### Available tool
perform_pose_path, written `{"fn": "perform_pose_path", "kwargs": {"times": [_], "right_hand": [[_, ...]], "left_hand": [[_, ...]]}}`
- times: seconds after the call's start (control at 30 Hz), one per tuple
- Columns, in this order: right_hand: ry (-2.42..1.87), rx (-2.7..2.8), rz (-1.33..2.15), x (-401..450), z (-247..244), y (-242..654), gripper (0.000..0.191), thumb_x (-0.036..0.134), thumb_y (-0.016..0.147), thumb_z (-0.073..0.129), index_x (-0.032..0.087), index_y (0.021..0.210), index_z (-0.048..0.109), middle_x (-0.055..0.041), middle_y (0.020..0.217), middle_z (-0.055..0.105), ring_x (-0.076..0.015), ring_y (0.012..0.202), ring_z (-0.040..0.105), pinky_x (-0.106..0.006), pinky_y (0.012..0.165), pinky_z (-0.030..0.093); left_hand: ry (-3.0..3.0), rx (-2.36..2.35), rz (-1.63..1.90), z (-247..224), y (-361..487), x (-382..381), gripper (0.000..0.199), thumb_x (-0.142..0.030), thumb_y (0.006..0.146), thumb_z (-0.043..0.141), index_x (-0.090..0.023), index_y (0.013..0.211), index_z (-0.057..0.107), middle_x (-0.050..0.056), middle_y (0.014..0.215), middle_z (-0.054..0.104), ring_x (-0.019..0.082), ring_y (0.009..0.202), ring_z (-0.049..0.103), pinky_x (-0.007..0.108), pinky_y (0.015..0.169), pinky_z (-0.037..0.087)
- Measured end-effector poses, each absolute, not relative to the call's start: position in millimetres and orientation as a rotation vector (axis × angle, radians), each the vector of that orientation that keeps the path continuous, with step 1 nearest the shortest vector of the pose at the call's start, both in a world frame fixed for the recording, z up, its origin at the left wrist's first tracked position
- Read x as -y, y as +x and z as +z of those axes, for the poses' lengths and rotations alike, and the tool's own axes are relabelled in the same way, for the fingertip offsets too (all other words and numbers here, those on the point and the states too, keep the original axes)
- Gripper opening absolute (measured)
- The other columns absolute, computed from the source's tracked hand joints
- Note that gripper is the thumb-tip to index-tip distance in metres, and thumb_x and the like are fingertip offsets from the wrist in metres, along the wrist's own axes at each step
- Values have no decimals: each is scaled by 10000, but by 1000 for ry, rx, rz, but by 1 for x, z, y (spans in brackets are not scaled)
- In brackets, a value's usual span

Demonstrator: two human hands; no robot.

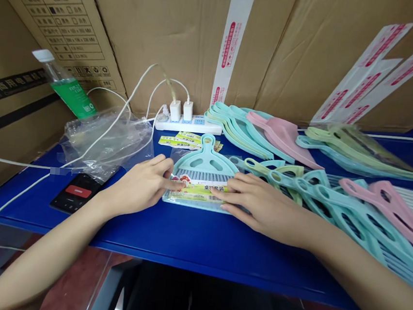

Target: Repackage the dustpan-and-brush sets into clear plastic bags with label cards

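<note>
A light-blue dustpan and brush set [206, 161] lies flat on the blue table in front of me, inside a clear plastic bag. A yellow-green label card [198, 189] with red flower prints lies across the bristles. My left hand [148, 183] is at the set's left edge, fingers curled and one digit stretched onto the card; what the curled fingers grip is partly hidden. From the right, my right hand [260, 204] rests on the card's other end with its fingers stretched out and apart.
Loose brushes [333, 201] lie to the right, with stacked dustpans [245, 129] behind. Several label cards [182, 141] sit before a power strip [195, 124]. Leftward are clear bags [106, 133], a phone [76, 193], a bottle [68, 90] and trailing white cables [110, 126]. Cardboard boxes [174, 30] wall the back.
</note>
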State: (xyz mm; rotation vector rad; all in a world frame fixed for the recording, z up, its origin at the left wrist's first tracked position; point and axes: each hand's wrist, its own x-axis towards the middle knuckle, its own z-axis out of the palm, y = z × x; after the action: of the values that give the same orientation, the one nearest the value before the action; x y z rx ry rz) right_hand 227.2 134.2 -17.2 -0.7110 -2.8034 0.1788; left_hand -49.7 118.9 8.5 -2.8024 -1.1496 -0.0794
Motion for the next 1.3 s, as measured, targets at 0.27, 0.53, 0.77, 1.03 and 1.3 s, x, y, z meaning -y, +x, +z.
{"fn": "perform_pose_path", "kwargs": {"times": [0.27,0.53,0.77,1.03,1.3], "right_hand": [[-704,2778,164,-134,-14,228,408,264,1016,340,192,1224,683,-83,852,677,-230,836,560,-385,769,448],[-694,2793,180,-136,-13,231,398,269,1015,352,186,1125,726,-87,830,675,-225,838,574,-374,747,460],[-681,2777,179,-135,-11,230,368,235,1004,390,143,1121,727,-81,812,692,-221,821,576,-370,783,457],[-714,2774,180,-134,-4,231,389,257,1010,360,201,1034,745,-73,815,698,-212,801,595,-374,764,464],[-705,2777,168,-134,-5,231,372,232,1005,374,187,916,732,-62,791,682,-207,785,591,-362,743,449]], "left_hand": [[-2871,1220,4,12,-57,-121,478,-62,923,379,-321,1166,699,40,869,530,171,798,492,274,669,436],[-2840,1251,0,13,-55,-119,467,-85,934,371,-326,1156,704,42,870,566,177,784,538,288,640,447],[-2821,1276,42,15,-59,-121,481,-72,902,394,-352,1119,720,25,838,590,153,738,558,259,606,430],[-2839,1415,130,18,-58,-121,528,-44,860,385,-353,1142,707,15,846,619,135,734,585,234,593,416],[-2755,1415,5,19,-53,-119,527,-34,809,378,-324,1030,759,12,745,603,125,639,554,217,532,386]]}}
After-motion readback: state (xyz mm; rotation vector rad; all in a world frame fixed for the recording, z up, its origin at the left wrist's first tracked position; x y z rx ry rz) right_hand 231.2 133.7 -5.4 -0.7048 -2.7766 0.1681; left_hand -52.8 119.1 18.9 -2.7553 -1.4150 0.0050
